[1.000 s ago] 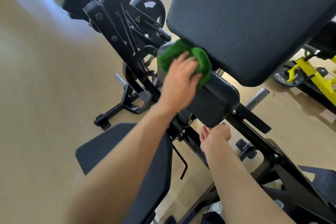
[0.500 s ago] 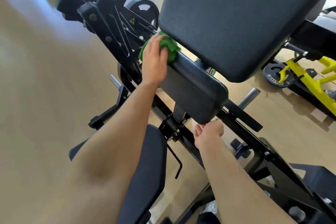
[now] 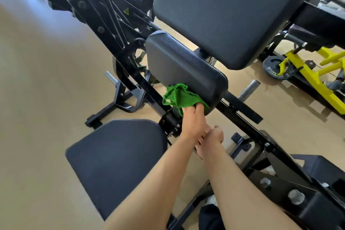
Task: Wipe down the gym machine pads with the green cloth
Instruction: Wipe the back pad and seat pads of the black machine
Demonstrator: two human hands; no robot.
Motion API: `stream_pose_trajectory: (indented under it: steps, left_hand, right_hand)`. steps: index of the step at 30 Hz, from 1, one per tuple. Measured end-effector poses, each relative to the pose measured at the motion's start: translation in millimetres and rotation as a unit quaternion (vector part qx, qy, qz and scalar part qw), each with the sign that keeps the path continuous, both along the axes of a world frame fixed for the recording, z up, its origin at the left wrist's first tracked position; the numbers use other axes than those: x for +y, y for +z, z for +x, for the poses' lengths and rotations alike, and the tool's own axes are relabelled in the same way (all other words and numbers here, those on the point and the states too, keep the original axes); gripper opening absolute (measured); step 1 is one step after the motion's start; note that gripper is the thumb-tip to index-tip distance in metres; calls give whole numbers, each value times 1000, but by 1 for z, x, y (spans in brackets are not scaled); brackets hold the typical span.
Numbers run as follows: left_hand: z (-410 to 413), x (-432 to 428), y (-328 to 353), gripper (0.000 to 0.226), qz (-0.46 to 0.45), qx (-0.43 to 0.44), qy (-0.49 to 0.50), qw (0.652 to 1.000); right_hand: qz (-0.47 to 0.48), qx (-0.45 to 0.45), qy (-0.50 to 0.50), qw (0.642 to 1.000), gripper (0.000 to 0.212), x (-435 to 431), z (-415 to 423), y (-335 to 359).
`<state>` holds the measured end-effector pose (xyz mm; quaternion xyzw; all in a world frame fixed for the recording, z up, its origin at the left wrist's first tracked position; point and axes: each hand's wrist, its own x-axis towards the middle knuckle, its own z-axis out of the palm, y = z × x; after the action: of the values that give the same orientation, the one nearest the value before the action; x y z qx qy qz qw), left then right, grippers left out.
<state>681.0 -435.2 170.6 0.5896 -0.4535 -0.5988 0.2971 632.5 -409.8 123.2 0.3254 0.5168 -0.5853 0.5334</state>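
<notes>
So the left hand [image 3: 194, 121] is gripping the cloth [image 3: 179, 97], fingers curled into it, and pressing it against the near bottom edge of the small pad [image 3: 183, 67]. Most of the cloth is bunching out to the left of the fingers, hanging off the pad's edge.

The bit that matters: the small pad is running long from that near corner up and away to the far left, so nearly all of its face is lying above and beyond the hand. I'd guess the next swipe is going upward along that length. The left hand is already on it. The right hand [image 3: 212, 135] is hanging just behind the left wrist, looking loosely curled with nothing in it, though it's partly covered.

What's crowding things: the big pad [image 3: 233, 15] is overhanging the small one's far right side, and the black frame [image 3: 112, 30] is running close along its left. The seat [image 3: 115, 158] is sitting below, under the left arm. A steel peg [image 3: 248, 87] and a yellow machine [image 3: 313, 84] are off to the right, well clear.
</notes>
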Motion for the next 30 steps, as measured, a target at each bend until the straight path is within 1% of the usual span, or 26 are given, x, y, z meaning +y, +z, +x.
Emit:
stream_pose_trajectory:
  steps: [1, 2, 3, 4, 6, 7, 8, 11, 13, 14, 16, 18, 19, 22, 23, 24, 26, 28, 30]
  left_hand:
    - [3, -11, 1, 17, -8, 12, 8, 1000]
    - [8, -27, -1, 17, -9, 24, 29, 999]
    - [14, -45, -3, 23, 1, 32, 62, 998]
    - [23, -66, -6, 35, 17, 33, 102, 994]
    - [42, -106, -11, 51, 51, 46, 168, 983]
    - [49, -122, -14, 55, 65, 74, 192, 976]
    - [54, -131, -16, 56, 78, 112, 214, 967]
    - [45, -116, -30, 54, 133, 187, 229, 946]
    - [28, -81, -48, 50, 185, 247, 220, 926]
    - [19, -62, -53, 48, 212, 271, 214, 914]
    - [6, -31, -51, 43, 252, 278, 196, 906]
    - [2, -8, -44, 32, 259, 259, 157, 917]
    - [4, 1, -40, 27, 251, 240, 129, 929]
    - [29, 23, -26, 19, 202, 167, 36, 964]
    - [41, 30, -18, 22, 186, 145, 2, 972]
    - [54, 36, -8, 30, 172, 131, -24, 976]
    - [82, 44, 12, 46, 162, 114, -39, 979]
    - [114, 52, 28, 50, 156, 93, -49, 982]
    - [142, 60, 37, 49, 156, 111, -79, 978]
  right_hand:
    - [22, -1, 22, 1000, 60, 6, -2, 4]
    - [26, -31, -20, 999, 60, 10, -4, 5]
    - [-1, -51, -69, 996, 59, 11, -4, 9]
    - [-25, -87, -114, 989, 59, 9, -4, 7]
    - [-14, 2, 20, 1000, 57, 7, 0, 15]
    - [11, 46, 80, 996, 55, 3, 2, 18]
    - [5, 82, 113, 990, 53, 1, 1, 10]
    - [20, 104, 148, 983, 52, 5, -4, 5]
    - [42, 112, 148, 982, 48, 10, -9, 0]
    - [46, 123, 164, 978, 45, 14, -11, 1]
    - [59, 149, 153, 975, 44, 19, -12, 6]
    - [66, 156, 145, 975, 44, 23, -8, 17]
    - [59, 157, 136, 976, 42, 24, -5, 23]
    - [20, 162, 114, 980, 38, 26, 10, 40]
    - [4, 162, 116, 980, 39, 29, 16, 45]
    - [-11, 166, 120, 979, 42, 31, 22, 49]
    - [-35, 168, 145, 974, 48, 40, 35, 55]
    - [-77, 154, 179, 969, 52, 53, 53, 65]
    - [-111, 156, 229, 954, 50, 69, 71, 76]
